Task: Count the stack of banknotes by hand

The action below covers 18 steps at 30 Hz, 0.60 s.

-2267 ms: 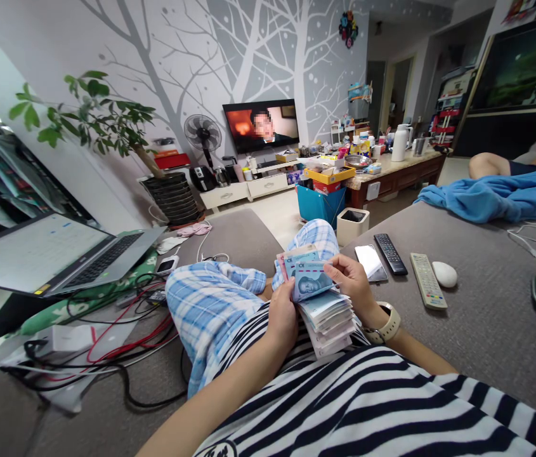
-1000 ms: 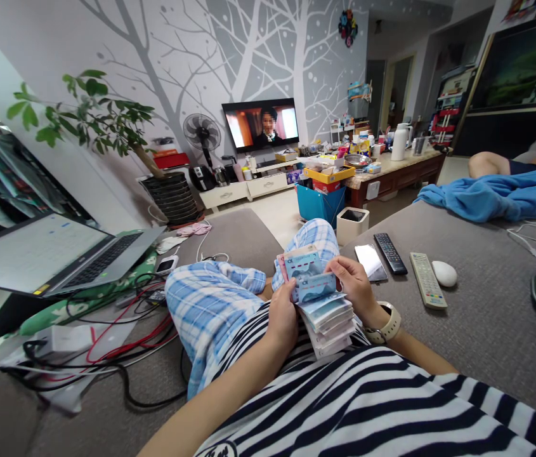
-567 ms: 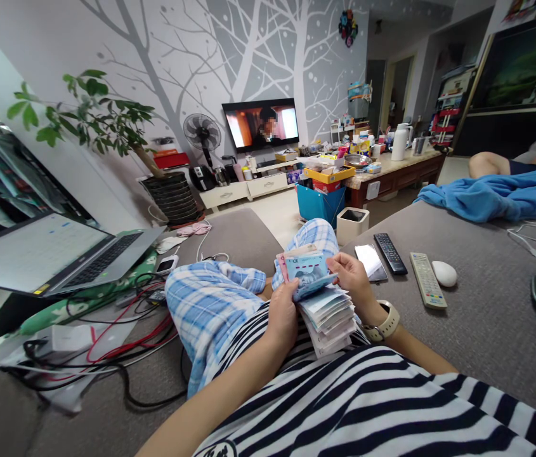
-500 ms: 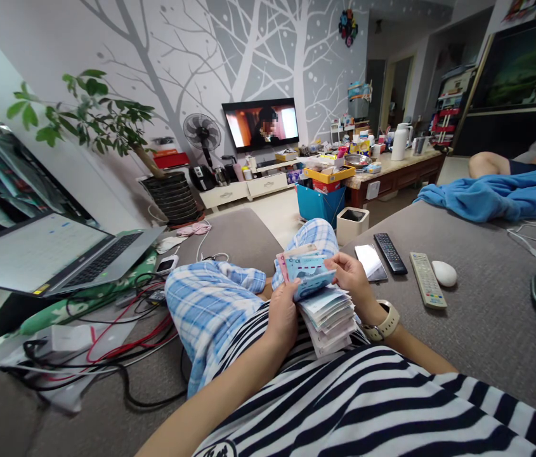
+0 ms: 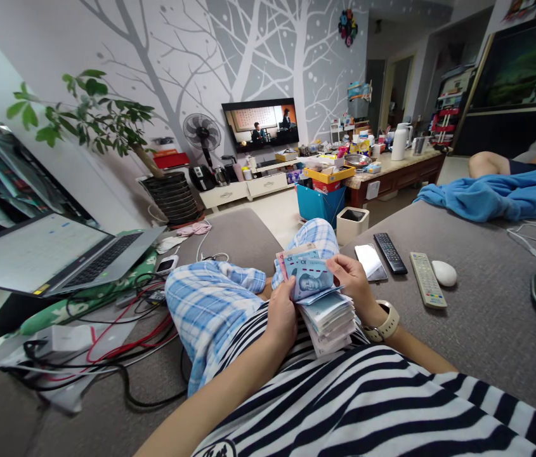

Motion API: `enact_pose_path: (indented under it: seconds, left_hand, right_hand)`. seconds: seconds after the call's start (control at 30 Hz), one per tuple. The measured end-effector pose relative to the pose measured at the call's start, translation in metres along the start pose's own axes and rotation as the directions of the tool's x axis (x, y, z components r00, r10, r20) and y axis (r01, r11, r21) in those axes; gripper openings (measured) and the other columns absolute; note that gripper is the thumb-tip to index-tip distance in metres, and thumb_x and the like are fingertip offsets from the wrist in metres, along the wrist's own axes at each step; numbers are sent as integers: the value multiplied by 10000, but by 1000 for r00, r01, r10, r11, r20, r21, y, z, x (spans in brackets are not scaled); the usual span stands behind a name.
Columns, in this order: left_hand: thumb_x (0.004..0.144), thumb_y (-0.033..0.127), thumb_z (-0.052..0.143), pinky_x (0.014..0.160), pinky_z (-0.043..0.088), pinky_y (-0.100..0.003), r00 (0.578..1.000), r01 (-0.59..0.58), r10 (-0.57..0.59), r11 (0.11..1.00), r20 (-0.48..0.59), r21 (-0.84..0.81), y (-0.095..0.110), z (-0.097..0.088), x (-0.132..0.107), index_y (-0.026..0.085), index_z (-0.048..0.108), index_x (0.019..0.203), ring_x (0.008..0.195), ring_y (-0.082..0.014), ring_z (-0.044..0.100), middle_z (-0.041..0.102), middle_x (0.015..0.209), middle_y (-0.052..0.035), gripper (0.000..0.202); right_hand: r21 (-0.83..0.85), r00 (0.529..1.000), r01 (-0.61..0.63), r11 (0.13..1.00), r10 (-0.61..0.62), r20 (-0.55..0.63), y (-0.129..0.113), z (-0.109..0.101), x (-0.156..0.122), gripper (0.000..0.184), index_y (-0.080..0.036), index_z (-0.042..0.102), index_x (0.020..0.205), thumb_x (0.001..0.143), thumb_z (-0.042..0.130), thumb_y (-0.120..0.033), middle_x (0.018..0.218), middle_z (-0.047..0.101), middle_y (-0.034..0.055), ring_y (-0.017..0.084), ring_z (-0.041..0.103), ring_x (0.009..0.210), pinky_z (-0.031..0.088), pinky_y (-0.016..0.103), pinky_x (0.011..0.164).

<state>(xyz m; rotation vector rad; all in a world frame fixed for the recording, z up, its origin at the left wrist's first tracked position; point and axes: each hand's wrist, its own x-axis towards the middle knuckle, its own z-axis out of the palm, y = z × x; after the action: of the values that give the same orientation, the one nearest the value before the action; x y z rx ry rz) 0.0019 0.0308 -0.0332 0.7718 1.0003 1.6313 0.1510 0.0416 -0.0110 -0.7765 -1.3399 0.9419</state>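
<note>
Blue and pink banknotes (image 5: 312, 279) are fanned out above my lap, folded over a thick stack whose lower part (image 5: 328, 324) hangs toward my shirt. My left hand (image 5: 281, 312) is closed around the left side of the bundle, its thumb on the face of a blue note. At the upper right edge of that note, my right hand (image 5: 351, 276) pinches with thumb and fingertips. A pale watch (image 5: 382, 322) is on my right wrist. The fingers behind the stack are hidden.
Right of my knees lie a phone (image 5: 371, 263), a black remote (image 5: 390, 253), a beige remote (image 5: 428, 280) and a white mouse (image 5: 444, 273). An open laptop (image 5: 101, 260) and tangled cables (image 5: 125, 355) are on the left. Another person's leg (image 5: 491, 165) shows at far right.
The blue note that was bent over at the front now stands flatter, showing its printed portrait. Both hands stay in nearly the same place. The television picture has changed.
</note>
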Motion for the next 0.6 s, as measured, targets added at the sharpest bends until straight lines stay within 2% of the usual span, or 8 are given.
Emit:
enact_pose_path:
  seconds: [0.2, 0.4, 0.6]
  left_hand:
    - [668, 364, 684, 948, 442, -432, 999, -15, 16, 999, -31, 46, -6, -6, 6, 145, 716, 840, 976, -262, 636, 730, 872, -74, 281]
    - [668, 375, 688, 944, 442, -435, 1000, -10, 12, 998, -24, 56, -6, -5, 5, 149, 720, 884, 979, -259, 631, 728, 886, -72, 314]
    - [675, 374, 683, 942, 438, -418, 1000, 9, -9, 1000, 1, 28, -3, -3, 2, 140, 721, 873, 977, -263, 631, 731, 918, -83, 309]
  right_hand:
    - [4, 999, 41, 999, -41, 20, -1, 0, -2, 376, -188, 496, 608, 854, 555, -466, 562, 394, -33, 116, 357, 538, 287, 252, 506]
    - [27, 999, 40, 999, -41, 10, -1, 0, -2, 291, -188, 573, 712, 856, 563, -441, 630, 457, -19, 118, 376, 552, 301, 243, 496]
    - [35, 1000, 27, 999, -27, 12, 1, 0, -3, 289, -188, 583, 718, 847, 571, -446, 629, 459, -20, 119, 383, 552, 314, 239, 494]
